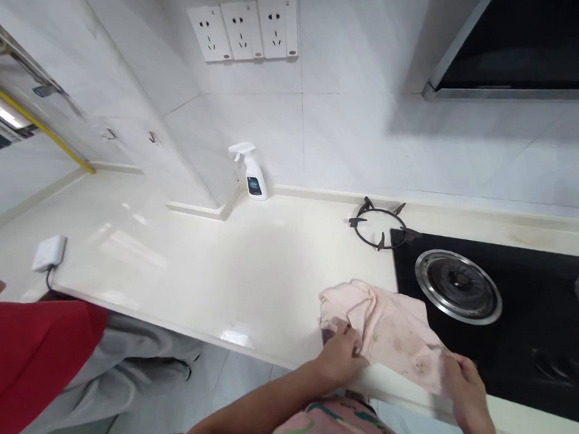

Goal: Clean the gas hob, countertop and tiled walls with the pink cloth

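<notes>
A stained pink cloth lies over the front edge of the cream countertop, touching the left side of a black glass hob. My left hand pinches the cloth's left corner at the counter's edge. My right hand grips the cloth's lower right corner, fingers closed round it. A steel burner sits in the hob just beyond the cloth.
A black pan support lies on the counter behind the hob. A white spray bottle stands in the wall corner. A white adapter lies far left. Another person in a red top stands at the left. Wall sockets above.
</notes>
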Demonstrator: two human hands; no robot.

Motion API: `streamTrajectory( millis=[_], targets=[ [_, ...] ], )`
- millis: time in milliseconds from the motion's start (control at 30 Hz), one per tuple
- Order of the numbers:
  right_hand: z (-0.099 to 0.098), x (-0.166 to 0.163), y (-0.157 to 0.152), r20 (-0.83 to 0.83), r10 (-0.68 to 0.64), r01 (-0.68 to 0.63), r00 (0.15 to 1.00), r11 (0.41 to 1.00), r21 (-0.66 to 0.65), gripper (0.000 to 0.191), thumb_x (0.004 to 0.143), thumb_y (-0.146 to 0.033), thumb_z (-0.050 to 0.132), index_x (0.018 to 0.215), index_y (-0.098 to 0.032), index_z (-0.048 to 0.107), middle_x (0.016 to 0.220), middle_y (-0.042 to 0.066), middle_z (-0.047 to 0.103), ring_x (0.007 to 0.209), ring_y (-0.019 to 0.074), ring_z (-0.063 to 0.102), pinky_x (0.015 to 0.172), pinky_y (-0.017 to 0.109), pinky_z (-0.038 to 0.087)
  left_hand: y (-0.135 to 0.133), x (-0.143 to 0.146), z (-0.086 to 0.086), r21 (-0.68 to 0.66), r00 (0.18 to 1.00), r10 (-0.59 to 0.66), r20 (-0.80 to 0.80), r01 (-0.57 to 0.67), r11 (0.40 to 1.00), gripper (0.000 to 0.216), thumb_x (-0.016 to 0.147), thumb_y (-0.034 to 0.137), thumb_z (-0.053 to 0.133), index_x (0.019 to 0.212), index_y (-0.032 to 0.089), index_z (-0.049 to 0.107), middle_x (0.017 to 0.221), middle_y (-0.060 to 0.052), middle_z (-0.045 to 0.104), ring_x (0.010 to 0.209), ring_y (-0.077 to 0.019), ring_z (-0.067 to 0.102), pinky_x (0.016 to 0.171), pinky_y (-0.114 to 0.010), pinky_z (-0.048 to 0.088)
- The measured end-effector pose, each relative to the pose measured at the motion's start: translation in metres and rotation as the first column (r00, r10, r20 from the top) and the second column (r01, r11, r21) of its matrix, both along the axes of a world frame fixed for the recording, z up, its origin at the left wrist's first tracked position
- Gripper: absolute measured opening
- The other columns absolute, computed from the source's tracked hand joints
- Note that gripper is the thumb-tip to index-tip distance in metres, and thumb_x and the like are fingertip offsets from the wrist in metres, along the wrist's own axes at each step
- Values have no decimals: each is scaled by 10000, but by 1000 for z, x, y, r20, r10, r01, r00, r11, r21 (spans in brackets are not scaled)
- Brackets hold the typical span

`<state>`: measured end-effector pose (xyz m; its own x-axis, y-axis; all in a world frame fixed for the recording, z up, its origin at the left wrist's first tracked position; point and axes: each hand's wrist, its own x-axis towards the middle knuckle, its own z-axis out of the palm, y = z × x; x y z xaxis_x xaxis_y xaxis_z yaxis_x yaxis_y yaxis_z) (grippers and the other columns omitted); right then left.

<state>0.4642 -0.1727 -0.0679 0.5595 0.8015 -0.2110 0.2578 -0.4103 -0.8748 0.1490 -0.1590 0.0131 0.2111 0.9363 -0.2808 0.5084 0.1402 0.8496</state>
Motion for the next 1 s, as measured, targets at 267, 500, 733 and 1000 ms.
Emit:
streamTrajectory(
  millis=[267, 500, 733, 1000],
  targets=[
    [16, -5, 2, 9, -5, 6, 1000, 993, -114, 508, 770, -705, 617, 961, -237, 670, 862, 28, 672, 852, 281, 615, 772, 411, 475, 25, -41, 3, -87, 972, 232, -49, -235, 968, 349, 1016, 266, 377, 1359, 220, 416, 834, 10, 649, 683, -160, 648, 693, -291, 544],
    [15, -5, 4, 39, 0, 4, 999, 996, -92, 508, 754, -726, 609, 909, -245, 663, 842, 35, 689, 864, 300, 628, 789, 427, 480, 59, -51, 13, -128, 938, 248, -242, -284, 950, 317, 967, 252, 513, 1273, 204, 578, 869, -42, 734, 693, -186, 715, 668, -293, 544],
    [15, -8, 4, 22, -17, 19, 1000, 998, -57, 470, 752, -701, 618, 876, -249, 652, 778, 29, 664, 798, 279, 609, 754, 416, 478, 68, -50, 24, -16, 884, 210, -417, -238, 971, 373, 921, 266, 619, 1289, 271, 682, 1083, -87, 788, 1089, -285, 722, 936, -373, 511],
    [18, -11, 4, -20, -26, 25, 999, 999, -40, 526, 716, -732, 622, 897, -239, 639, 756, 1, 628, 763, 243, 572, 731, 392, 461, 69, -46, 30, 94, 915, 215, -342, -194, 976, 165, 924, 177, 565, 871, 219, 715, 1109, -58, 733, 1005, -185, 705, 904, -288, 503]
  ],
)
